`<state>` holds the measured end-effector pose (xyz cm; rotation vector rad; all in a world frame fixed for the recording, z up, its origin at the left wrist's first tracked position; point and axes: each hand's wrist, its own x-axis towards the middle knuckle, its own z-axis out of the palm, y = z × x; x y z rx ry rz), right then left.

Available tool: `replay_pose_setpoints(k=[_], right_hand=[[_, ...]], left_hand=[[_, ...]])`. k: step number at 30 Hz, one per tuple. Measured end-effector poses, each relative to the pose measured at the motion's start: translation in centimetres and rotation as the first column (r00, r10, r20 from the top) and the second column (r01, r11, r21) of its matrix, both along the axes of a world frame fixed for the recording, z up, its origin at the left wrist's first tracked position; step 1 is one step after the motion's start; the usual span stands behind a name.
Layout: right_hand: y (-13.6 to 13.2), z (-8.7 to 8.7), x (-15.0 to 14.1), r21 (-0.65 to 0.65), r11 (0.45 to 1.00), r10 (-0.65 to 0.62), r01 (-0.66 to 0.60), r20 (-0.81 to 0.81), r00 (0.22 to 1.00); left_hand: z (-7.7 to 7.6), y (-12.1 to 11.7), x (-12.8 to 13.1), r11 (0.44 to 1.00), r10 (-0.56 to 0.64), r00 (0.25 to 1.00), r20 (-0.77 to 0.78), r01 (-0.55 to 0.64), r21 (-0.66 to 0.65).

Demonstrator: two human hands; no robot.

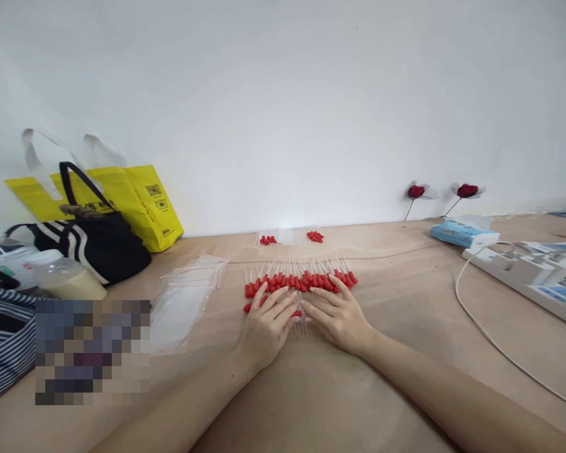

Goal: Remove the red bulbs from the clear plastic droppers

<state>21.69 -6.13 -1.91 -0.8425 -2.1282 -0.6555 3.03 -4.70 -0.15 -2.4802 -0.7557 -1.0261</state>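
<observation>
A row of droppers with red bulbs (287, 281) and thin clear tubes lies across the middle of the brown table, tubes pointing to the wall. My left hand (270, 322) rests palm down at its near left side, fingers stretched. Some more red bulbs show around and under those fingers. Opposite it, my right hand (340, 319) lies with fingers spread, their tips at the right part of the row. Several clear tubes (300, 327) point toward me in the gap between both hands. What lies under the palms is hidden.
Clear zip bags (183, 302) lie at left, near a yellow bag (141, 195), a black bag (94, 242) and a jar (68, 277). Another clear bag (291, 236) with red bulbs is by the wall. Tissues (463, 234), a power strip (519, 270) and a white cable (493, 349) are at right.
</observation>
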Motion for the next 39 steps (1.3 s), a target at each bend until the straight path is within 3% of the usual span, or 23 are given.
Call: replay_pose_setpoints(k=[12,17,24,29,35,39], right_hand=[[-0.5,0.2,0.2,-0.030,1.000,0.000,0.000,0.009,1.000],[-0.4,0.2,2.7,-0.044,0.990,-0.139,0.136,-0.085,0.987],[-0.3,-0.7,2.6,-0.246,0.922,-0.311,0.298,-0.017,0.950],[0.0,-1.3,1.8,-0.433,0.889,-0.189,0.147,-0.056,0.980],[0.4,-1.6,1.1,-0.481,0.877,-0.110,0.012,-0.176,0.978],[0.4,-1.5,0.3,-0.489,0.872,-0.138,0.015,-0.215,0.967]], left_hand=[[0.2,-0.5,-0.8,0.996,0.089,0.993,-0.073,-0.089,0.007],[-0.1,0.4,-3.1,0.972,0.234,0.971,-0.040,-0.234,0.004],[-0.6,0.7,-3.0,0.974,0.108,0.985,0.137,-0.077,-0.211],[0.0,0.9,-3.6,0.946,0.172,0.966,0.193,-0.107,-0.308],[0.7,1.7,-4.9,0.861,0.349,0.870,0.349,-0.151,-0.486],[0.9,2.0,-5.6,0.826,0.391,0.859,0.331,-0.170,-0.537]])
